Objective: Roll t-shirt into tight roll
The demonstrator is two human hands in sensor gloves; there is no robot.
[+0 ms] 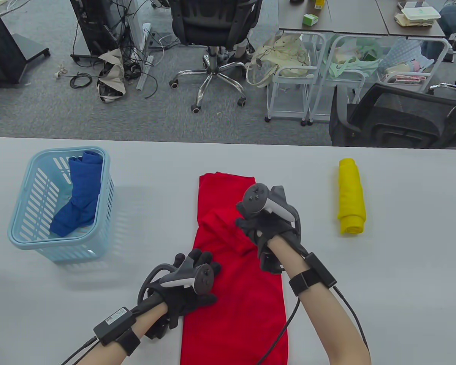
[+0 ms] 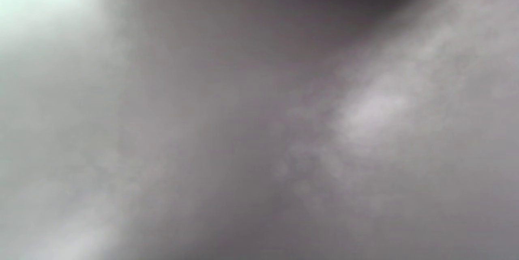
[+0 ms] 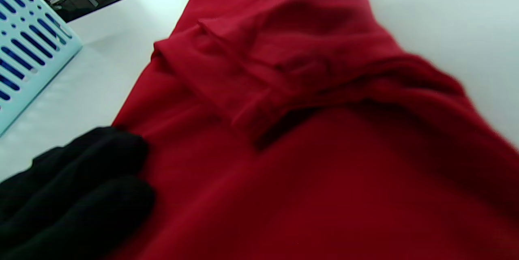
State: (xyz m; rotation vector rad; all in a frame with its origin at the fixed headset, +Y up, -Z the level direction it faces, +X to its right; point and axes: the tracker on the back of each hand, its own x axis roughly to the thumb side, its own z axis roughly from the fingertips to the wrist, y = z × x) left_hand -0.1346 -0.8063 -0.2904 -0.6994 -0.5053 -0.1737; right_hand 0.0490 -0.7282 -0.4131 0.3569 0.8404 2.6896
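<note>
Rolling is not begun, I judge; left hand point(image 1: 192, 283) is pressing flat on the folded red t-shirt point(image 1: 237, 296); right hand point(image 1: 268, 224) is pinching a raised fold mid-shirt; smoothing comes next.

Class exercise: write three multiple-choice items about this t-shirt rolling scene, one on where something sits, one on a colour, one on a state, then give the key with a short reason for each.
1. Where does the blue garment lie?
A. in the basket
B. on the red t-shirt
C. beside the yellow roll

2. What colour is the finished roll on the table?
A. green
B. yellow
C. white

3. What state is the red t-shirt in?
A. fully rolled
B. hanging off a chair
C. a long folded strip, not yet rolled

Key: 1 A, it shows inside the basket's slotted walls. 2 B, the yellow roll lies apart on the right. 3 C, the strip lies flat while the left hand rests on its edge and the right hand bunches fabric.
</note>
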